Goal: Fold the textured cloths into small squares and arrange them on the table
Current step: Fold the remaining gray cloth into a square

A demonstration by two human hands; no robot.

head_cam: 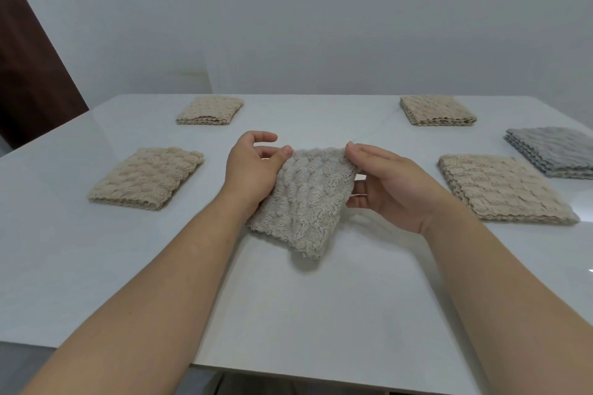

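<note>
Cloth (301,199), pale, fluffy, held up over table (288,314) by top corners; lower edge droops to table, contact unclear. Left hand (250,170) pinches cloth's left corner, thumb on near face, other fingers curled loosely beyond. Right hand (388,186) pinches right corner, thumb on top, palm facing cloth. Both forearms bare, converging on cloth. Judgement: keep top edge taut, match corners, lay flat, press crease. Left beige square (146,178) lies left of cloth, right beige square (500,189) right of cloth, grey square (552,151) farther right.
</note>
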